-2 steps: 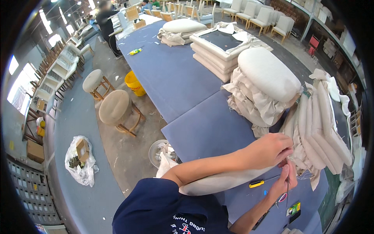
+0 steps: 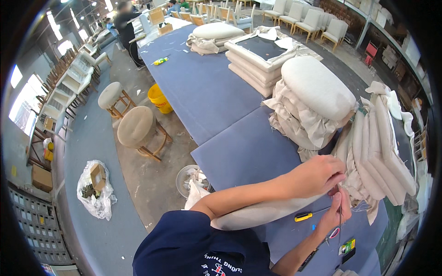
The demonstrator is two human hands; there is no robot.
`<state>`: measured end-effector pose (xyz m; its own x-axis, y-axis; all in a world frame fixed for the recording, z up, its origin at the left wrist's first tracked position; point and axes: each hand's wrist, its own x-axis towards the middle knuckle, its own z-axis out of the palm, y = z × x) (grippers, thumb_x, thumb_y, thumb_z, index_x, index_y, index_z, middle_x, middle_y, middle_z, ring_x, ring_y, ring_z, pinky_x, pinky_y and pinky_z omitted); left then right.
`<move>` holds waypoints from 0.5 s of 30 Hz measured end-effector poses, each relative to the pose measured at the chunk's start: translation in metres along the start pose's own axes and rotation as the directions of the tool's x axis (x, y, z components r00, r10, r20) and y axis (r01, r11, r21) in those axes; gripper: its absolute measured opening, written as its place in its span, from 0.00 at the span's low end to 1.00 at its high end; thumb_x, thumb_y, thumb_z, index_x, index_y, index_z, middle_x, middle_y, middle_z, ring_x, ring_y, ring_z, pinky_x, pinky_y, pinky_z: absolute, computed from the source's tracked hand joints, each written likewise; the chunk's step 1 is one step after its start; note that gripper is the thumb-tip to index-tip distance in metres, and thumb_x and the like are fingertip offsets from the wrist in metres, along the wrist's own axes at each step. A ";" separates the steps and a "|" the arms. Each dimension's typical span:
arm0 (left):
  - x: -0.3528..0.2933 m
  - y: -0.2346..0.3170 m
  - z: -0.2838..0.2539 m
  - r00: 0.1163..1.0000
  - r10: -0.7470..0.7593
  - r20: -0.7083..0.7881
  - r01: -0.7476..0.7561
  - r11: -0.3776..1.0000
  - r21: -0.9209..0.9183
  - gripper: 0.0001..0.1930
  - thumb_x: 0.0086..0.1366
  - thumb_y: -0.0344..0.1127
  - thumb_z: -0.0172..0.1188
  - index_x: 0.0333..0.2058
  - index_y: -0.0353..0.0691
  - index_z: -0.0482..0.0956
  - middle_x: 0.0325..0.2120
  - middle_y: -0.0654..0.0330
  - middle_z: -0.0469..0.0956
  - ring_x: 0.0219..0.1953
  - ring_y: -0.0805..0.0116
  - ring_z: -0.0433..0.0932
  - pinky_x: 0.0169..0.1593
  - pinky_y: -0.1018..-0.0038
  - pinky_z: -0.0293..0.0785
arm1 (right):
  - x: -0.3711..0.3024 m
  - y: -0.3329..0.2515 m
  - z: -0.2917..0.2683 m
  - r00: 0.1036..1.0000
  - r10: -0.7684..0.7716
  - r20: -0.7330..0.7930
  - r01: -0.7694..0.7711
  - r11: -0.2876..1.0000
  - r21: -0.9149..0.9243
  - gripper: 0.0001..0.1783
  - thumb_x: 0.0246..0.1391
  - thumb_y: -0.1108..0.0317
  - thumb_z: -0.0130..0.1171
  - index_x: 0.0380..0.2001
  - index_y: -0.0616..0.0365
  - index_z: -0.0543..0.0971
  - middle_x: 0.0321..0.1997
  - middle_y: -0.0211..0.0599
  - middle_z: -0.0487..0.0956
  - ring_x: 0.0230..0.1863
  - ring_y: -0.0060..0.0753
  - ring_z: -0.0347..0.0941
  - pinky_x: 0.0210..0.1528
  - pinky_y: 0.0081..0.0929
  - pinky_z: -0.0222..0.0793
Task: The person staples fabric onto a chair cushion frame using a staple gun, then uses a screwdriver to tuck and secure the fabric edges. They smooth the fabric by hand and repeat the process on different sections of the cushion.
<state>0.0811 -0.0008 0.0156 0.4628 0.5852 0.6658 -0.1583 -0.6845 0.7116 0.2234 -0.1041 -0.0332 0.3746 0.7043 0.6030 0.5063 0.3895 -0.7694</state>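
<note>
My left forearm reaches across a pale fabric-covered cushion (image 2: 260, 215) lying at the near edge of the blue table. My left hand (image 2: 322, 174) is closed with fingertips pinched at the cushion's right end; what they pinch is hidden. Just below it, my right hand (image 2: 337, 215) is closed around a thin, dark rod-like tool (image 2: 340, 234), whose upper tip meets the left fingertips. A yellow-handled screwdriver (image 2: 304, 216) lies by the cushion. Red-handled scissors (image 2: 334, 232) rest beside my right wrist.
A rounded cushion pile (image 2: 317, 87) and leaning padded panels (image 2: 375, 147) stand beyond my hands. Farther off is a stack of square seats (image 2: 255, 69). Stools (image 2: 136, 126), a yellow bucket (image 2: 159, 98) and a scrap-filled basin (image 2: 186, 177) stand left of the table (image 2: 230, 161).
</note>
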 end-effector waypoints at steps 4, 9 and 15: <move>0.011 0.010 -0.027 0.981 -0.150 0.125 0.149 0.989 0.014 0.14 0.70 0.33 0.59 0.26 0.30 0.76 0.21 0.50 0.76 0.24 0.60 0.75 0.32 0.64 0.70 | 0.007 -0.006 0.007 0.998 -0.029 0.048 0.027 0.999 0.037 0.12 0.64 0.71 0.58 0.36 0.74 0.81 0.27 0.38 0.78 0.28 0.29 0.72 0.33 0.26 0.66; 0.001 -0.002 -0.037 0.946 -0.310 0.098 0.312 0.950 -0.011 0.13 0.72 0.33 0.58 0.31 0.32 0.84 0.27 0.57 0.84 0.30 0.80 0.74 0.34 0.76 0.70 | 0.022 -0.009 0.011 0.985 -0.157 0.070 0.152 0.986 0.075 0.06 0.56 0.76 0.62 0.33 0.70 0.82 0.30 0.43 0.83 0.30 0.36 0.77 0.34 0.26 0.71; 0.007 -0.018 -0.047 0.955 -0.297 0.023 0.295 0.954 0.059 0.12 0.74 0.33 0.57 0.33 0.32 0.83 0.31 0.61 0.85 0.31 0.79 0.76 0.36 0.81 0.70 | 0.014 -0.013 0.021 0.988 -0.153 0.011 0.148 0.974 0.173 0.08 0.57 0.74 0.61 0.36 0.69 0.84 0.29 0.41 0.83 0.29 0.32 0.77 0.35 0.27 0.71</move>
<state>0.0460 0.0358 0.0179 0.5088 0.7520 0.4191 0.0370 -0.5055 0.8620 0.2053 -0.0871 -0.0192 0.2841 0.6433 0.7109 0.4142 0.5863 -0.6962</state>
